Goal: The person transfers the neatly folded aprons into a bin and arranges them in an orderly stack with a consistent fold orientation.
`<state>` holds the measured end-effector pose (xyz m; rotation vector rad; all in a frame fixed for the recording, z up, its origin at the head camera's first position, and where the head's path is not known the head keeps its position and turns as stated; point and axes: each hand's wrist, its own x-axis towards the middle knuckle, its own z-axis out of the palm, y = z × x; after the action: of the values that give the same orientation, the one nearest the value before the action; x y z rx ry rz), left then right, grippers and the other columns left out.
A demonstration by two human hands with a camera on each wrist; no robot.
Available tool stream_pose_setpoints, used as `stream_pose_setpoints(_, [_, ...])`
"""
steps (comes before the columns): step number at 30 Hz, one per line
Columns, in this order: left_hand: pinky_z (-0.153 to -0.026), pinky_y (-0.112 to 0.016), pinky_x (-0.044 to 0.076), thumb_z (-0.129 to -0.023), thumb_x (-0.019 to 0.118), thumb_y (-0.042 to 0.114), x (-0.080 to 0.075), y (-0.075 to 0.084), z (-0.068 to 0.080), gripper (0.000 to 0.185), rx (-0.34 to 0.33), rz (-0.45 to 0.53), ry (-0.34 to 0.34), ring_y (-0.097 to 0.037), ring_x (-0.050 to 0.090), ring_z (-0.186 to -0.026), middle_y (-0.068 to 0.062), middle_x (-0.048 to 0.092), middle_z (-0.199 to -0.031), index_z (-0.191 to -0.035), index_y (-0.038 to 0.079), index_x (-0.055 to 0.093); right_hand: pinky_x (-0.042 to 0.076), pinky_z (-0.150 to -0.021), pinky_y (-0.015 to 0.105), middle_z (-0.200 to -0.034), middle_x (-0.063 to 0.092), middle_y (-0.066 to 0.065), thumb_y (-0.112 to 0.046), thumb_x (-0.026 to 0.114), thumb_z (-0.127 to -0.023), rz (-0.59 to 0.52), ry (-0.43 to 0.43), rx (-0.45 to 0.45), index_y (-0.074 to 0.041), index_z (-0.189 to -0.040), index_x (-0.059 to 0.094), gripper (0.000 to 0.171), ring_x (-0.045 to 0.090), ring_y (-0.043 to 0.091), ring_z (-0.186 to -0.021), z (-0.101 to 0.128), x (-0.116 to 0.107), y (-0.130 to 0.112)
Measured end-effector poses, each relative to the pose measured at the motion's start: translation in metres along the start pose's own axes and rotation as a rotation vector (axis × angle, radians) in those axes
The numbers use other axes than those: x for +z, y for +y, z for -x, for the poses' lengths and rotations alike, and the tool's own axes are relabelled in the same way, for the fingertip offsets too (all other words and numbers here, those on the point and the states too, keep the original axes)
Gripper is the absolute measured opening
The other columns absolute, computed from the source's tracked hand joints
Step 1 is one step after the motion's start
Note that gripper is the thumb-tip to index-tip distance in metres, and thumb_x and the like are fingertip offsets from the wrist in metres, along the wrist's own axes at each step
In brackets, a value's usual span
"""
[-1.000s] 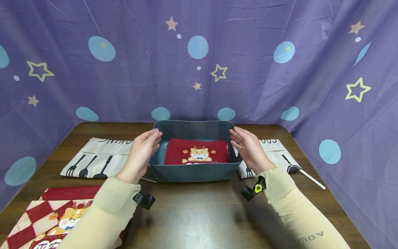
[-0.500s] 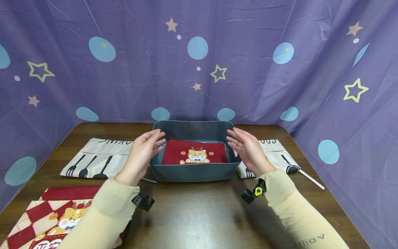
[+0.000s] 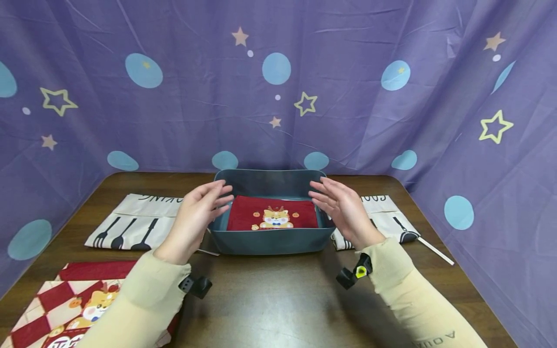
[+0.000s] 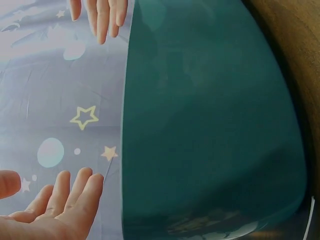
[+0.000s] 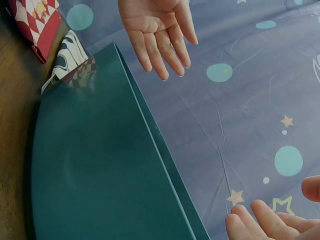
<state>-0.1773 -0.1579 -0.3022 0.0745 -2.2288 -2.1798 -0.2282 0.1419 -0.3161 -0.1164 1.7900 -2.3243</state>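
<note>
A dark teal plastic bin [image 3: 274, 242] stands at the middle back of the table. Inside lies a folded red cloth [image 3: 243, 212] printed with a cartoon dog. My left hand [image 3: 196, 217] hovers by the bin's left rim, fingers extended and palm facing inward. Mirroring it at the right rim, my right hand [image 3: 345, 212] has its fingers spread and holds nothing. In the left wrist view, the left fingers [image 4: 75, 200] appear beyond the bin's rim, apart from its wall [image 4: 210, 110]. Both hands also show in the right wrist view, above the bin's edge.
Left of the bin lies a folded white cloth [image 3: 130, 229] with cutlery prints; a similar white cloth [image 3: 387, 220] with a white strip [image 3: 436, 251] lies right. A red checkered cloth [image 3: 56, 309] sits at front left. A purple curtain [image 3: 348, 121] hangs behind.
The red cloth has shifted slightly left and sits lower in the bin. Both hands have drawn a little inward over the bin, the right one more. The bin has stayed in place.
</note>
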Motion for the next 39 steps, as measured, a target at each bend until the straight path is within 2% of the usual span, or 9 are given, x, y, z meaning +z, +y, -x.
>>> stream_pose_setpoints(4, [-0.096,-0.022,0.052,-0.105,0.049,0.031,-0.002,0.002,0.004,0.052,0.016,0.000,-0.006,-0.001,0.066,-0.103,-0.020,0.051,-0.145,-0.147,0.001,0.041,0.046,-0.109,0.036,-0.152,0.045,0.018,-0.022,0.044,-0.106,-0.002,-0.019,-0.018,-0.004,-0.151,0.034,0.049,0.061,0.025,-0.124,0.004,0.004,-0.001])
stream_pose_setpoints(12, [-0.091,-0.018,0.054,-0.103,0.051,0.033,-0.010,0.005,0.013,0.054,0.028,-0.045,-0.013,-0.003,0.066,-0.108,-0.016,0.053,-0.144,-0.147,0.004,0.042,0.048,-0.106,0.035,-0.150,0.047,0.018,-0.021,0.045,-0.106,-0.005,-0.036,-0.023,-0.003,-0.149,0.038,0.047,0.059,0.028,-0.127,0.011,0.011,-0.003])
stream_pose_setpoints(19, [-0.090,-0.018,0.054,-0.102,0.053,0.037,-0.016,0.003,0.021,0.056,0.026,-0.062,-0.006,-0.005,0.066,-0.110,-0.013,0.056,-0.142,-0.147,0.005,0.043,0.049,-0.105,0.036,-0.150,0.047,0.020,-0.019,0.044,-0.106,-0.032,-0.073,-0.035,-0.002,-0.148,0.039,0.046,0.064,0.024,-0.120,0.018,0.019,-0.003])
stream_pose_setpoints(23, [-0.090,-0.018,0.054,-0.101,0.054,0.038,-0.021,0.003,0.025,0.058,0.027,-0.065,-0.015,-0.003,0.066,-0.109,-0.013,0.055,-0.144,-0.147,0.005,0.042,0.050,-0.104,0.035,-0.149,0.048,0.020,-0.018,0.044,-0.106,-0.049,-0.087,-0.041,-0.001,-0.147,0.040,0.045,0.067,0.020,-0.114,0.021,0.022,-0.002])
stream_pose_setpoints(27, [-0.090,-0.017,0.054,-0.101,0.054,0.039,-0.026,0.003,0.030,0.059,0.031,-0.069,-0.019,0.000,0.066,-0.106,-0.014,0.054,-0.143,-0.147,0.004,0.041,0.051,-0.103,0.036,-0.147,0.050,0.020,-0.018,0.045,-0.106,-0.058,-0.098,-0.041,0.000,-0.146,0.042,0.044,0.066,0.024,-0.118,0.024,0.026,-0.001])
stream_pose_setpoints(29, [-0.090,-0.018,0.054,-0.101,0.054,0.038,-0.029,0.002,0.032,0.059,0.033,-0.062,-0.017,0.000,0.066,-0.105,-0.009,0.058,-0.138,-0.147,0.003,0.040,0.051,-0.103,0.036,-0.146,0.051,0.019,-0.018,0.046,-0.105,-0.063,-0.100,-0.033,-0.001,-0.146,0.043,0.044,0.064,0.026,-0.120,0.026,0.028,-0.001])
stream_pose_setpoints(34, [-0.088,-0.018,0.055,-0.101,0.056,0.035,-0.035,-0.001,0.036,0.057,0.049,-0.020,-0.014,-0.002,0.068,-0.103,0.015,0.066,-0.115,-0.145,0.001,0.041,0.052,-0.102,0.034,-0.144,0.054,0.018,-0.018,0.046,-0.105,-0.077,-0.107,-0.014,-0.002,-0.145,0.045,0.043,0.065,0.024,-0.118,0.031,0.034,0.002])
stream_pose_setpoints(39, [-0.087,-0.019,0.056,-0.102,0.056,0.032,-0.042,-0.005,0.039,0.056,0.071,0.031,-0.015,-0.003,0.069,-0.100,0.017,0.068,-0.110,-0.144,-0.002,0.040,0.052,-0.102,0.034,-0.144,0.054,0.019,-0.015,0.047,-0.105,-0.113,-0.133,-0.009,-0.001,-0.145,0.044,0.043,0.068,0.020,-0.112,0.035,0.041,0.007])
